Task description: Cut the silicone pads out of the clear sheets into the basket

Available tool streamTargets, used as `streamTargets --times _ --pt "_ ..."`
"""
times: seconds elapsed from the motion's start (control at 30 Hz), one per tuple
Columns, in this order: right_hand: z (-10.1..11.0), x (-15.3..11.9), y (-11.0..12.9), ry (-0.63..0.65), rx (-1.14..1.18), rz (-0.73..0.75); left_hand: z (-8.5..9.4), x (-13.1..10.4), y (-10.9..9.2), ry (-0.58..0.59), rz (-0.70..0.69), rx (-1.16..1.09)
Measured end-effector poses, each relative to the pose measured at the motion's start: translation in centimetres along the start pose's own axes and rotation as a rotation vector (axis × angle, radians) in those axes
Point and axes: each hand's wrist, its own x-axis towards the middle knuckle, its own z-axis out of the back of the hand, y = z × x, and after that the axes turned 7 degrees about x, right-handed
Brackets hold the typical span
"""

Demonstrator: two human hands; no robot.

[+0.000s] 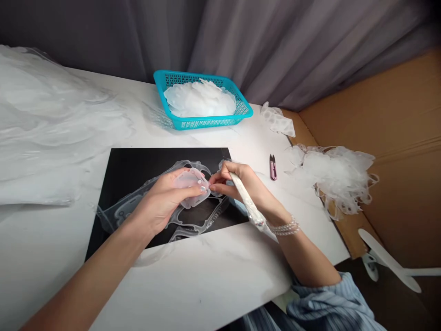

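Two hands: your left hand (165, 193) and right hand (244, 179) meet above a black mat (138, 158), fingertips close together.
Translucent plastic piece (182, 181): pinched between your left thumb and fingers, its right edge at your right fingertips.
White-wrapped handle (246, 197): gripped in your right hand, slanting down toward your beaded bracelet (285, 227); its working tip is hidden.
Clear cut-out sheet (129, 204): spread across the mat beneath both hands.
Turquoise basket (206, 122): beyond the mat, filled with translucent pieces (200, 99).
Pink-handled thread snips (273, 168): lying on the white tabletop (193, 276), right of the mat.
Plastic heaps: layered sheets (51, 124) at left, tangled offcuts (339, 172) at right beside the cardboard (389, 128).
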Motion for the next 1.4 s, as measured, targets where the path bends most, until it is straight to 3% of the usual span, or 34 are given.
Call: streamTargets --times 0.2,0.4,0.7,1.0,1.13,1.27,1.4 --pt "0.2 -0.1 0.3 -0.081 -0.044 0.088 -0.1 0.0 0.0 -0.003 0.009 0.039" --pt "0.1 -0.6 0.8 0.012 -0.162 0.098 -0.1 -0.2 0.1 0.037 -0.002 -0.004" --pt "-0.5 -0.8 0.6 -0.087 -0.185 0.144 -0.3 -0.1 0.2 0.009 -0.006 0.056" --pt "-0.9 -0.9 0.4 -0.077 -0.308 0.187 -0.4 -0.1 0.1 -0.009 0.057 -0.012" --pt "-0.3 -0.3 -0.4 -0.156 -0.460 0.222 -0.7 -0.6 0.0 0.027 0.085 0.003" --pt "1.4 0.5 -1.3 -0.273 -0.467 0.186 -0.8 -1.0 -0.1 0.066 0.057 0.008" --pt "1.6 -0.2 -0.3 -0.380 -0.494 0.204 -0.4 -1.1 -0.2 0.068 -0.023 -0.020"
